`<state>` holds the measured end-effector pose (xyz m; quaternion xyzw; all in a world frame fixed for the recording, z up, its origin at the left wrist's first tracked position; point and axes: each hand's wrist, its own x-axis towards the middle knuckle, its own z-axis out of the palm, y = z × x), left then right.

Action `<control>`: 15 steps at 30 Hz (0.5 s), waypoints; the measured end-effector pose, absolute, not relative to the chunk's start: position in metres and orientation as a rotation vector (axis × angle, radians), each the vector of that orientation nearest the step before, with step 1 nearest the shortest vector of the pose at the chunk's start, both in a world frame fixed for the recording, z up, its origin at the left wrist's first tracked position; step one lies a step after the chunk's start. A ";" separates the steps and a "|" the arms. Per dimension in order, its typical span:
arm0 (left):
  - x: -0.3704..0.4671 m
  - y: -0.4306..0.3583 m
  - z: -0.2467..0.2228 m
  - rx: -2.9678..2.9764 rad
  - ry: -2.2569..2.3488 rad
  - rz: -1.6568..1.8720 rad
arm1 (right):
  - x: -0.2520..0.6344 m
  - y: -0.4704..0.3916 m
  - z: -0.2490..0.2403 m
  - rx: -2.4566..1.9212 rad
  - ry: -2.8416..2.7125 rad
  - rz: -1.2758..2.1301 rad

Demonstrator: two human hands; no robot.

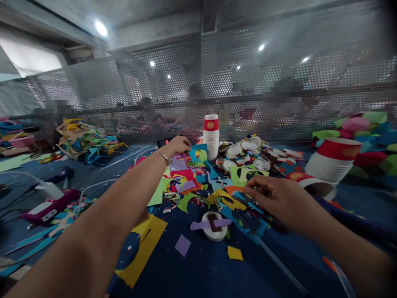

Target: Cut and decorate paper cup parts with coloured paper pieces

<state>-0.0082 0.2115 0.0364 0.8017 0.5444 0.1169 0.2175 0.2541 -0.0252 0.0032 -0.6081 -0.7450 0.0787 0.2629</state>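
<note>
My left hand [179, 145], with a bracelet at its wrist, reaches far over the scrap pile. Its fingertips are closed at the corner of a blue sheet of paper [194, 154] that has a hole cut in it. On the right, my right hand [274, 193] is curled low over the scraps, fingers together, beside a light green cut-out sheet [236, 177]. What its fingertips hold, if anything, is hidden. Nearer me lies a round white disc [210, 234] with a purple strip and a brown piece across it. A yellow cut sheet [155, 231] lies beneath my left forearm.
Stacked paper cups [211, 142] stand behind the scraps, another cup stack [328, 163] leans at right, and one cup lies sideways. White discs [248, 149] are heaped at the back. A purple power strip [51, 207] with cables sits left. A perforated metal screen [173, 91] rises behind.
</note>
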 end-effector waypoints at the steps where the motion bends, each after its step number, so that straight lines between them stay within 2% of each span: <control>1: -0.011 0.213 0.033 2.204 1.542 0.330 | 0.254 -0.025 0.003 -1.644 -2.013 0.211; 6: -0.025 0.205 0.025 2.219 1.625 0.175 | 0.255 -0.025 0.002 -1.625 -2.023 0.185; 11: -0.038 0.184 0.031 2.273 1.460 -0.174 | 0.255 -0.025 0.002 -1.619 -2.030 0.201; 15: -0.041 0.167 0.026 2.296 1.376 -0.285 | 0.254 -0.024 0.001 -1.623 -2.021 0.199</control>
